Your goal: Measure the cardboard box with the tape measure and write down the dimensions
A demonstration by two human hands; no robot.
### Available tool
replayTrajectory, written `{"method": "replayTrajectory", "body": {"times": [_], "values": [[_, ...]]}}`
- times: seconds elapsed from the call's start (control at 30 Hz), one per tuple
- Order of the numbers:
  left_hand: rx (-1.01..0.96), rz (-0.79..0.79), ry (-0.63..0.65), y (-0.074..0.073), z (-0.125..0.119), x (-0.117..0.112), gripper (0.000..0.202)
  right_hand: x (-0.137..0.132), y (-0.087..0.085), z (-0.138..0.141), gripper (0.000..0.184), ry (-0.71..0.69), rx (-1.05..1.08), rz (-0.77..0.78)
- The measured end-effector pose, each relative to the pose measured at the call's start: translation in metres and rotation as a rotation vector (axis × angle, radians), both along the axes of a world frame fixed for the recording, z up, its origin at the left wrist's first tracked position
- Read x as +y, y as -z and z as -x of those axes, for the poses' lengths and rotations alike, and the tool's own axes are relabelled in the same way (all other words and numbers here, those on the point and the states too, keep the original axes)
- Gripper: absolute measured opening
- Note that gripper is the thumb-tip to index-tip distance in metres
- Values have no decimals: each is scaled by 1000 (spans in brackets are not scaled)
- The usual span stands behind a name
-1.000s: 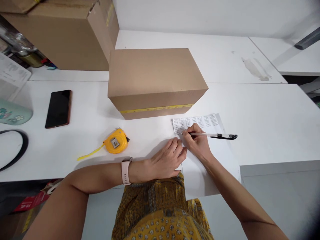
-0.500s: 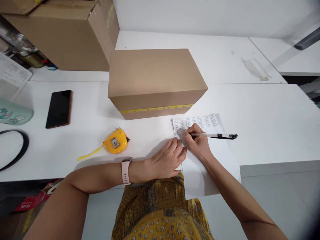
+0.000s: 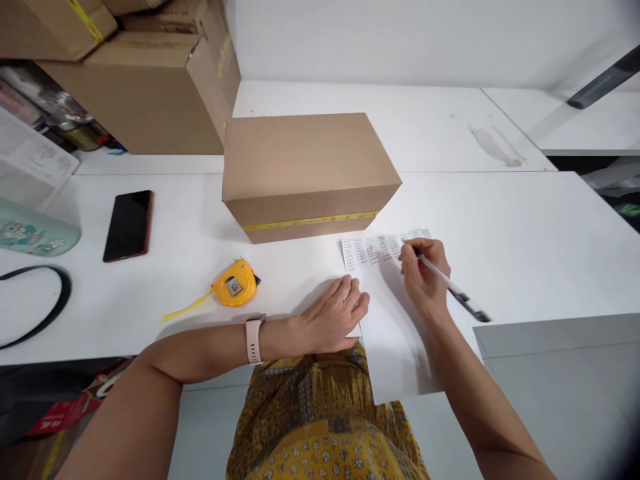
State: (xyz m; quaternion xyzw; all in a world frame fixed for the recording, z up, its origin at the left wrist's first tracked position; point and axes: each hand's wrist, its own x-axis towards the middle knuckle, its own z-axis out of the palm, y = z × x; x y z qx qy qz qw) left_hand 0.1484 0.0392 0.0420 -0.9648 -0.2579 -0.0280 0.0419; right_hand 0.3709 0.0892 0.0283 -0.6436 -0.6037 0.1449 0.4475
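My right hand [image 3: 427,277] is closed around a pen [image 3: 453,287] with a clear barrel and black ends. Its tip points at the upper right of a white sheet of paper [image 3: 395,347], where rows of small handwriting run in columns. My left hand [image 3: 337,317] lies open, palm down, at the paper's left edge, with its fingers slightly bent and touching the sheet. On that wrist is a pink watch band [image 3: 253,341]. The paper's lower end hangs past the table edge.
A closed cardboard box [image 3: 310,157] with yellow tape stands behind the paper. To the left lie a yellow tape measure [image 3: 235,283] with its blade partly out, a phone [image 3: 129,225], a black strap [image 3: 63,300] and a green bottle [image 3: 43,230]. More cardboard boxes [image 3: 145,93] are stacked behind.
My right hand has moved right along the writing, from the left columns to the upper right, and the pen is angled lower. My left hand stays by the paper. The view has shifted slightly.
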Motion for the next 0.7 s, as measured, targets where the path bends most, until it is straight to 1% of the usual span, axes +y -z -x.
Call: {"method": "replayTrajectory", "body": {"times": [0.1, 0.17, 0.2, 0.23, 0.27, 0.3, 0.37, 0.43, 0.5, 0.53, 0.6, 0.63, 0.67, 0.7], "values": [[-60, 62, -54, -1, 4, -6, 81, 6, -6, -38, 18, -37, -420, -46], [-129, 81, -99, -9, 16, -10, 71, 10, -5, -60, 24, -67, -668, -60], [-174, 60, -141, -13, 25, -12, 64, 12, -3, -68, 28, -81, -763, -55], [-220, 20, -206, -18, 37, -13, 57, 14, 1, -74, 32, -98, -840, -49], [-263, -30, -299, -22, 50, -15, 50, 16, 4, -78, 34, -117, -900, -45], [-296, -74, -414, -25, 65, -17, 45, 18, 8, -80, 36, -134, -945, -46], [-319, -122, -635, -26, 95, -21, 42, 21, 14, -81, 39, -159, -993, -55], [-291, -118, -795, -20, 122, -25, 47, 22, 14, -79, 44, -155, -989, -81], [-273, -68, -896, -11, 140, -28, 54, 17, 7, -72, 47, -117, -931, -124], [-284, -43, -933, -7, 145, -28, 56, 11, 2, -66, 46, -102, -878, -148], [-364, 1, -974, -3, 146, -29, 57, -5, -10, -48, 39, -125, -715, -181], [-436, 29, -972, -4, 142, -30, 56, -16, -16, -35, 36, -180, -603, -179], [-523, 82, -955, -7, 135, -33, 54, -28, -22, -20, 33, -264, -471, -158], [-611, 169, -917, -12, 125, -36, 53, -41, -28, -5, 31, -373, -320, -111]]}}
